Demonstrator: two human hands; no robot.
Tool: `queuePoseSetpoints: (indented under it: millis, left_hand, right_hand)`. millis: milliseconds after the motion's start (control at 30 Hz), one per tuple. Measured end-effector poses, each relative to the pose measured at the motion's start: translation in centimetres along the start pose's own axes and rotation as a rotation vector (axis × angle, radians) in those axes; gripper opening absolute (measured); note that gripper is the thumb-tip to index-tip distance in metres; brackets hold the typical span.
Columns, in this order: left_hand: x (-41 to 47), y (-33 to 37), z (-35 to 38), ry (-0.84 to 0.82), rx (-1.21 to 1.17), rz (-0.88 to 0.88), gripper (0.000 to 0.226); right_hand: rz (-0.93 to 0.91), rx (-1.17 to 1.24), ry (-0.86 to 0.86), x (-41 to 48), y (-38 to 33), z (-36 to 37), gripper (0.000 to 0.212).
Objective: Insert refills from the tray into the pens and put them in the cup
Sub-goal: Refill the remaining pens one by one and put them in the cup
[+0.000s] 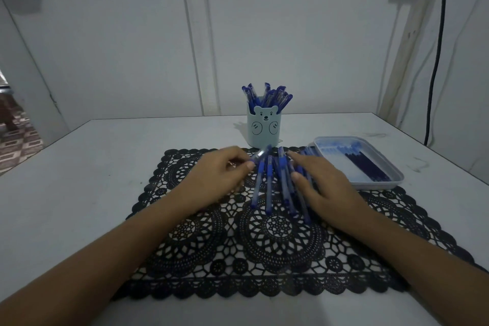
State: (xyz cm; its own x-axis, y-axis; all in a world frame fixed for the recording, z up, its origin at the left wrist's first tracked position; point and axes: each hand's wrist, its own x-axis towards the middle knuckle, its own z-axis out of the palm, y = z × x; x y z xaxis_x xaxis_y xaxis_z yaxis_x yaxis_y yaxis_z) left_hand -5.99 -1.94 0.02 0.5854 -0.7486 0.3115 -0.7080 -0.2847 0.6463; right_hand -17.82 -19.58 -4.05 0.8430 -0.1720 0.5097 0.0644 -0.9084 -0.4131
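Observation:
A pale blue bear cup (263, 128) stands at the back of the mat, filled with several blue pens (267, 95). Several loose blue pens (275, 185) lie in a row on the black lace mat (264, 235). My left hand (219, 177) pinches one pen (260, 154) near its clear tip, just in front of the cup. My right hand (320, 185) lies flat with straight fingers over the right side of the pen row. The tray (381, 185) at the right holds several dark refills (366, 164).
The white table (87, 182) runs to a wall close behind the cup. A black cable (436, 61) hangs down the wall at the right. A patterned floor (18, 145) shows past the table's left edge.

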Motion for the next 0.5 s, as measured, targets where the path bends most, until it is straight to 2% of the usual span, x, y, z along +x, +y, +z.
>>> queuePoseSetpoints:
  millis: [67, 133, 333, 400, 500]
  left_hand:
    - [1.2, -0.2, -1.0, 0.156, -0.012, -0.043, 0.007]
    - [3.2, 0.3, -2.1, 0.303, -0.008, -0.037, 0.011]
    - [12.3, 4.7, -6.0, 0.538, -0.427, 0.004, 0.010]
    - [15.1, 5.7, -6.5, 0.620, -0.459, 0.048, 0.020]
    - [17.9, 5.8, -6.0, 0.680, -0.371, 0.100, 0.047]
  right_hand:
    - [0.036, -0.131, -0.130, 0.2, 0.5, 0.4, 0.055]
    - [0.046, -0.164, -0.223, 0.2, 0.6, 0.9, 0.049]
    - [0.044, -0.169, -0.228, 0.4, 0.9, 1.0, 0.047]
    - [0.034, -0.161, -0.225, 0.3, 1.0, 1.0, 0.047]
    - [0.020, -0.148, -0.220, 0.3, 1.2, 1.0, 0.047]
